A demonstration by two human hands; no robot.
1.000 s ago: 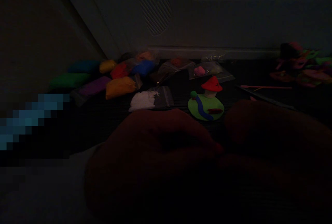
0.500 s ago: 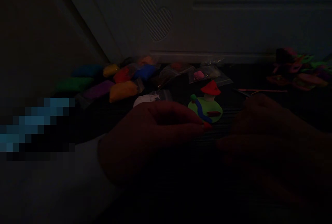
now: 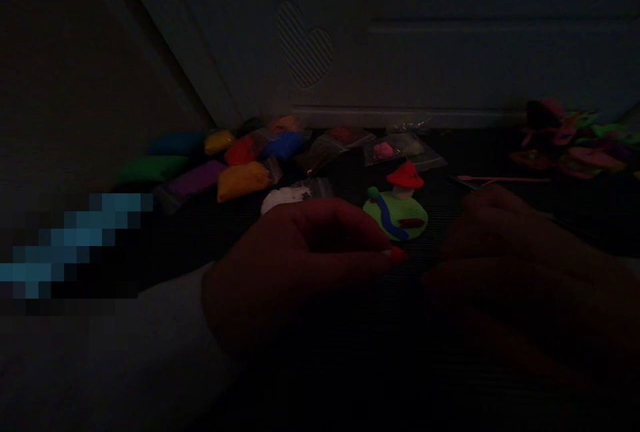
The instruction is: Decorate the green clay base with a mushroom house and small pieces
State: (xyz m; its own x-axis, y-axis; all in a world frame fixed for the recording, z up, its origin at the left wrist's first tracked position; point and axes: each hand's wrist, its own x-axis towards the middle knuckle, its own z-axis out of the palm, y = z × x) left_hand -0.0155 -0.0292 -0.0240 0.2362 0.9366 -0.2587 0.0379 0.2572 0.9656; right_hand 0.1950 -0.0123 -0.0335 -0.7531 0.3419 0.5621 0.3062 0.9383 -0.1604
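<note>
In the dim head view, my left hand (image 3: pixel 305 272) pinches a small piece of modelling clay (image 3: pixel 399 255) between thumb and fingertips. The piece is red at the tip, with a bit of white beside the fingers. Just behind it lies a round green clay base (image 3: pixel 415 205) bearing a blue wavy strip, a dark red strip and a small green ball. A clay mushroom (image 3: pixel 405 177) with a red cap and white stem stands at its back edge. To the right, my right hand (image 3: pixel 520 259) is closed, its fingers curled; darkness hides whatever is between them.
Several bags of coloured clay (image 3: pixel 245 181) lie at the back left. White clay (image 3: pixel 285 199) in a bag sits behind my left hand. A thin pink tool (image 3: pixel 505 179) lies beyond my right hand, and colourful clay shapes (image 3: pixel 575 132) are heaped at the back right.
The view has shifted slightly, so the background sits lower. My left hand and its red clay piece are now a little nearer to me, apart from the green base. My right hand has barely moved.
</note>
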